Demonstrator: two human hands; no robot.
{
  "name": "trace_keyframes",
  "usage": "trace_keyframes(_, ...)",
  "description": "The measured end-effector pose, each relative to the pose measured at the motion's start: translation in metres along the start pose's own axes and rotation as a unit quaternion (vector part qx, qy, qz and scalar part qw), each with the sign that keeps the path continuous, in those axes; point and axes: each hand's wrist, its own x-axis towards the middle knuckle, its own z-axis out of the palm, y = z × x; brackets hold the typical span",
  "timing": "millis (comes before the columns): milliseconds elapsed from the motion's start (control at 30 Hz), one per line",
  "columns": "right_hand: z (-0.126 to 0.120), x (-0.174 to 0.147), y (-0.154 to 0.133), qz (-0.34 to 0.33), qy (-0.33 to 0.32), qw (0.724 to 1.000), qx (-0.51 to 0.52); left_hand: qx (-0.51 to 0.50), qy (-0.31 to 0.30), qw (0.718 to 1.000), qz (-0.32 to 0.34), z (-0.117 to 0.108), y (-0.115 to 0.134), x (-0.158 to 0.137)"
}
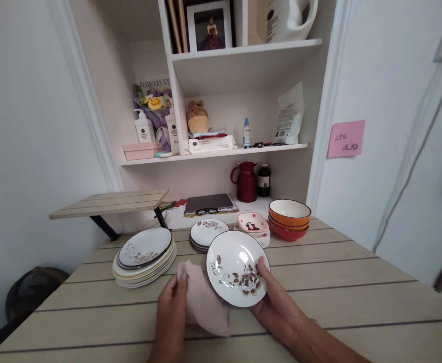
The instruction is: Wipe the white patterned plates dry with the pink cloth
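My right hand [276, 302] grips a white plate [230, 264] with a brown flower pattern and dark rim, thumb on its face and fingers beneath. The plate is tilted up above the table. Pinched in my left hand [171, 312] is a pale pink cloth [204, 302], hanging down beside the plate's left edge. Behind the held plate stands a short stack of small flowered plates [209, 232]. A taller stack of larger plates [145, 249] is to the left. Pink patterned dishes [253, 223] sit at the back, next to stacked orange and red bowls [289, 217].
The table [319, 292] has wooden slats. A small raised shelf [109, 201] stands at its back left. Behind are a dark laptop [208, 203] with glasses on it, a red thermos jug [246, 182] and a dark bottle [264, 180]. White shelving [243, 96] rises above.
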Motion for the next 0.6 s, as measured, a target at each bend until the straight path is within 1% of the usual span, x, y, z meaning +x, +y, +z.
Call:
trace_keyframes(67, 0.001, -0.001, 0.000, -0.011, 0.004, 1.000, -0.003, -0.040, 0.061, 0.997, -0.004, -0.006, 0.001, 0.004)
trace_keyframes(167, 0.002, -0.003, 0.000, -0.009, -0.007, 1.000, -0.003, -0.120, 0.119, 0.985, -0.020, -0.010, 0.007, 0.005)
trace_keyframes(267, 0.002, -0.002, 0.000, -0.001, -0.013, 1.000, -0.004, -0.180, 0.144, 0.973, -0.025, -0.009, 0.019, -0.001)
trace_keyframes(400, 0.000, 0.000, 0.000, 0.001, -0.007, 1.000, -0.017, -0.192, 0.145, 0.971, 0.009, -0.006, 0.034, -0.017)
trace_keyframes(467, 0.001, 0.000, 0.000, 0.005, -0.009, 1.000, -0.022, -0.167, 0.141, 0.975, 0.047, -0.005, 0.037, -0.025)
trace_keyframes(500, 0.001, 0.000, 0.000, 0.006, -0.010, 1.000, -0.023, -0.136, 0.131, 0.979, 0.081, -0.005, 0.038, -0.029)
trace_keyframes(567, 0.002, -0.001, 0.000, 0.007, -0.014, 1.000, -0.023, -0.042, 0.081, 0.979, 0.184, -0.003, 0.037, -0.036)
trace_keyframes(600, 0.003, -0.001, 0.000, 0.008, -0.019, 1.000, -0.023, 0.010, 0.047, 0.969, 0.243, -0.001, 0.035, -0.038)
